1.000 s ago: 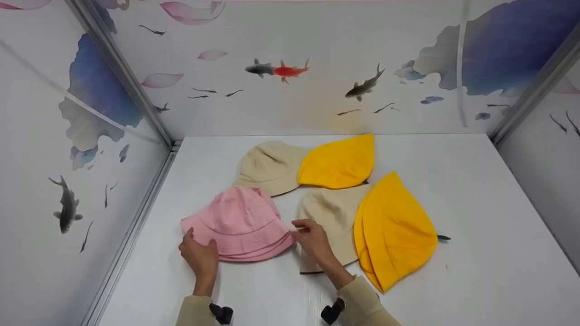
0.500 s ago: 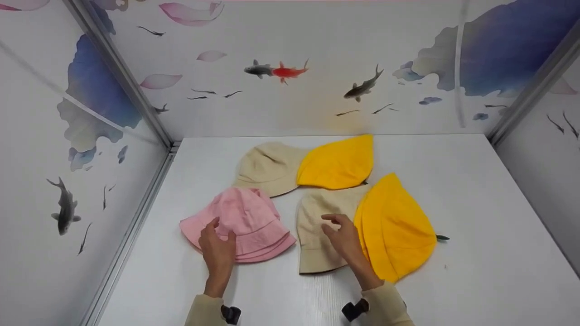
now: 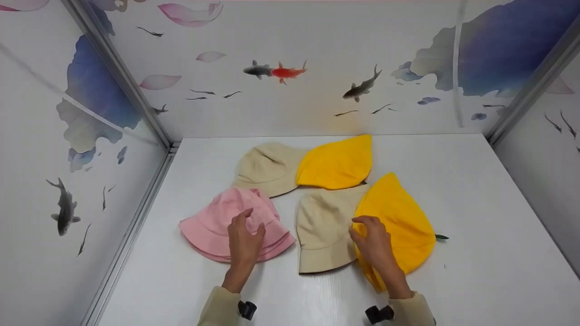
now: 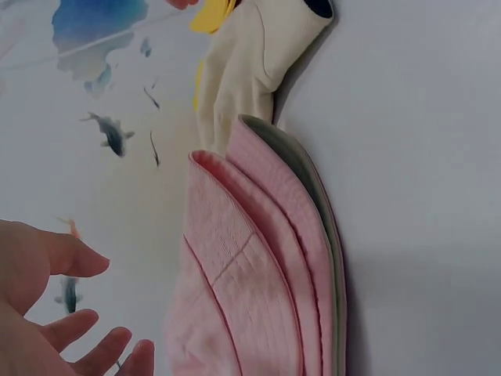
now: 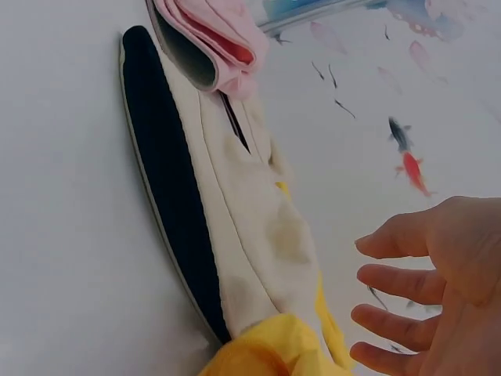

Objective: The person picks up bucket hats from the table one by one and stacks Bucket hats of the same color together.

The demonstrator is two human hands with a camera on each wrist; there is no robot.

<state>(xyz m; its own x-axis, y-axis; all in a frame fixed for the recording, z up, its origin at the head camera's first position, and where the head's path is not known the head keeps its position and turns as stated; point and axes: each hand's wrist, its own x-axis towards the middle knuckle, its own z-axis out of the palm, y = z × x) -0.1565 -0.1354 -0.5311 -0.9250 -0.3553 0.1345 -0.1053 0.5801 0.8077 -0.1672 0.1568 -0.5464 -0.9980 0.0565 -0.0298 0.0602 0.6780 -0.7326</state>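
Note:
My left hand (image 3: 245,241) hovers over the right part of a stack of pink bucket hats (image 3: 213,226), fingers spread and loosely bent with nothing in them. In the left wrist view the layered pink brims (image 4: 258,258) lie apart from that hand. My right hand (image 3: 375,242) is over the left side of the front yellow hat (image 3: 403,217), its fingers relaxed and holding nothing. Between the hands lies a beige bucket hat (image 3: 324,226), whose dark lining (image 5: 168,172) shows in the right wrist view. The yellow hat's brim partly overlaps it.
Behind lie another beige hat (image 3: 269,167) and another yellow hat (image 3: 337,163), side by side and touching. A green leaf-like tab (image 3: 442,237) sticks out from the front yellow hat. Printed walls enclose the white table (image 3: 489,271) at the back and sides.
Both hands have moved to the right: the left from the pink stack's left edge across its front, the right from the stack's right brim over to the yellow hat. The hats stay in place.

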